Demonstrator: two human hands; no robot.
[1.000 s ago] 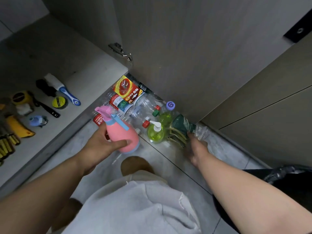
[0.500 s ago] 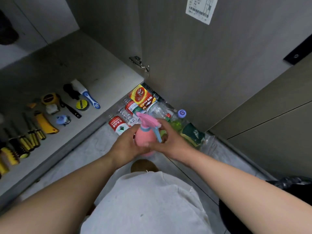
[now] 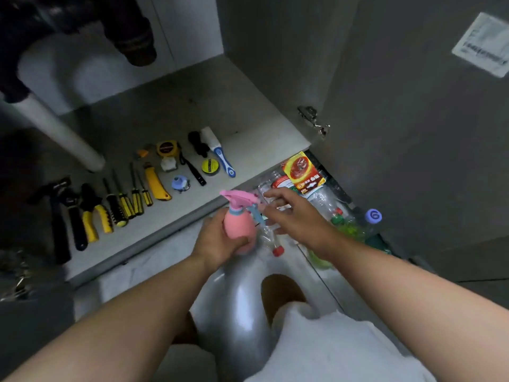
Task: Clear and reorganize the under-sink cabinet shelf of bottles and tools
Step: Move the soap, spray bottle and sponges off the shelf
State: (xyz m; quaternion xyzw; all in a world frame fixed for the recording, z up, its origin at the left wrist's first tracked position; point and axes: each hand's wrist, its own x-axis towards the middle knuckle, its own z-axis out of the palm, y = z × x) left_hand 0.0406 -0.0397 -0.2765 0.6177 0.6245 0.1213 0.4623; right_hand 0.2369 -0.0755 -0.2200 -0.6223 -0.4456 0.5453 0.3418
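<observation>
Fingers of our left hand (image 3: 216, 245) curl round the belly of the pink spray bottle (image 3: 237, 223), holding it roughly upright just in front of the cabinet shelf (image 3: 248, 125) edge. Our right hand (image 3: 298, 216) hovers just right of that grip, fingers loosely spread and holding nothing, close to the bottle's blue trigger. Left of and beyond the grip, screwdrivers (image 3: 132, 194), pliers (image 3: 95, 213), a yellow utility knife (image 3: 157, 186) and a tape measure (image 3: 166, 147) lie on the shelf. Right of the grip, clear bottles (image 3: 322, 199) and a red-and-yellow packet (image 3: 301, 172) crowd the floor beside the open door (image 3: 413, 133).
</observation>
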